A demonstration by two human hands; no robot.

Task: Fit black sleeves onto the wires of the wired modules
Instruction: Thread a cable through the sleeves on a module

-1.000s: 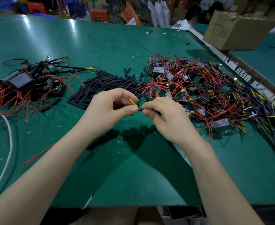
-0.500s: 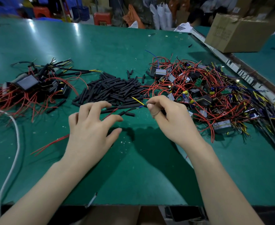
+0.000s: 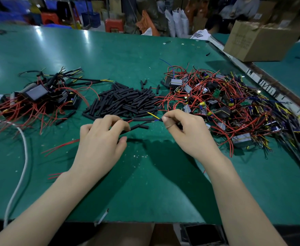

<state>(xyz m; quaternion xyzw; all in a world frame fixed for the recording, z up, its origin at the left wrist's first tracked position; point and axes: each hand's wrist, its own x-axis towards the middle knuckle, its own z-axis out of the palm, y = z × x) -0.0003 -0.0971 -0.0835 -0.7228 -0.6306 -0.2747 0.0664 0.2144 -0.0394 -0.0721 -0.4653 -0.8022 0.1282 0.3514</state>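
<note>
My right hand (image 3: pixel 186 134) pinches a wired module's thin wires (image 3: pixel 153 116), whose yellow and blue tips stick out to the left of my fingertips. The module itself is hidden under that hand. My left hand (image 3: pixel 101 141) is lowered onto the table, forefinger and thumb curled round one end of a loose black sleeve (image 3: pixel 138 127) lying at the near edge of the sleeve pile (image 3: pixel 126 102). A tangled heap of red-wired modules (image 3: pixel 225 103) lies just right of my right hand. Modules with sleeved wires (image 3: pixel 39 96) lie at the left.
The green table (image 3: pixel 145 183) has a white cable (image 3: pixel 24 153) curving along its near left and loose red wires (image 3: pixel 60 146) beside my left wrist. A cardboard box (image 3: pixel 262 41) stands at the far right beyond a metal rail (image 3: pixel 269 84).
My left hand let go of the wire, dropped to the table by the sleeve pile and curled its fingers on a sleeve. The right hand kept the wires, staying nearly in place.
</note>
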